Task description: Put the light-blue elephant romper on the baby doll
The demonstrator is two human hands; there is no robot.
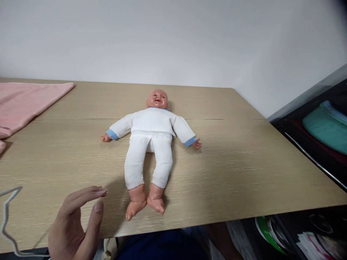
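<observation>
- Left hand (pixel 74 224) enters at the lower left edge of the head view; fingers extended and loosely spread, thumb apart from them; it holds nothing and appears to hover just above the surface (pixel 244 173), not pressed on it; contact cannot be told for certain.
- Right hand not in view; nothing can be said of its state.
- Doll (pixel 150 144) lies on its back near the middle of the surface; dressed in a white top with blue cuffs and white trousers; bare head toward the far wall, bare feet (pixel 145 204) toward the near edge.
- Long axis of the doll runs roughly away from the viewer, head far and feet near; arms spread out to either side, across that axis.
- Key relation: the doll lies to the right of, and beyond, the left hand; the feet are the part nearest, just beside the fingertips (pixel 101 193) but apart from them; a visible strip of bare surface separates them.
- The left hand is the only hand in frame, so it is the nearer one to the doll by default.
- Pink cloth (pixel 24 103) lies folded at the far left of the surface, well apart from the doll and the hand.
- Thin white wire-like loop (pixel 7 216) at the left edge, near the wrist; what it is cannot be told.
- Dark shelf unit (pixel 320 144) to the right of the surface, with a teal item on it.
</observation>
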